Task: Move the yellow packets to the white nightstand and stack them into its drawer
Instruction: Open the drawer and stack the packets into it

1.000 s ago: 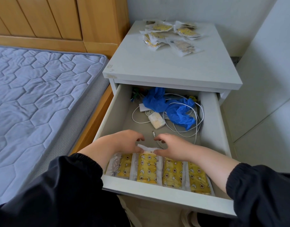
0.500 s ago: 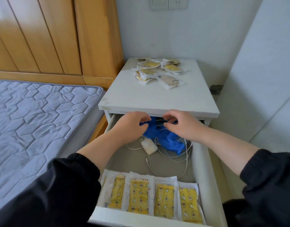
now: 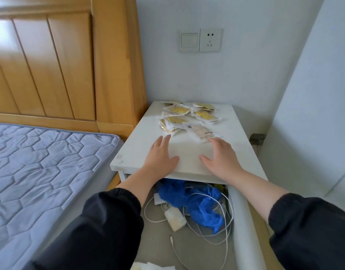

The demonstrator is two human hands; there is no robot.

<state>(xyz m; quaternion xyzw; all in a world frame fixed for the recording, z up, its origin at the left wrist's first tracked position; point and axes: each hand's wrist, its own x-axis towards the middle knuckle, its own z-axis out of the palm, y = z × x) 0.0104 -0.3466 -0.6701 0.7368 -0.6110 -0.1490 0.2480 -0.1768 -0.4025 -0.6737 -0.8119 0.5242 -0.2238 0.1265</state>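
Two hands reach over the top of the white nightstand (image 3: 188,151), both released and grasping nothing. The left hand (image 3: 161,154) lies flat with fingers straight, its fingertips just short of the nearest yellow packets (image 3: 179,109). The right hand (image 3: 220,156) is spread the same way, its fingertips just beside a pale packet (image 3: 200,131) that lies at the near edge of the pile.

The packets sit in one loose, overlapping heap at the back of the surface. At least six can be counted there, five showing yellow and one pale; the overlap hides any more.

Below the top the drawer (image 3: 243,230) stands pulled out. In it lie crumpled blue plastic (image 3: 199,203) in two lumps, a tangle of white cables (image 3: 227,217) and one white charger block (image 3: 175,219). White packet edges (image 3: 154,266) show at the bottom of the view, too cropped to count.

To the left are a grey quilted mattress (image 3: 41,172) and a wooden headboard (image 3: 50,65). On the wall are one switch (image 3: 189,40) and one socket (image 3: 210,40).
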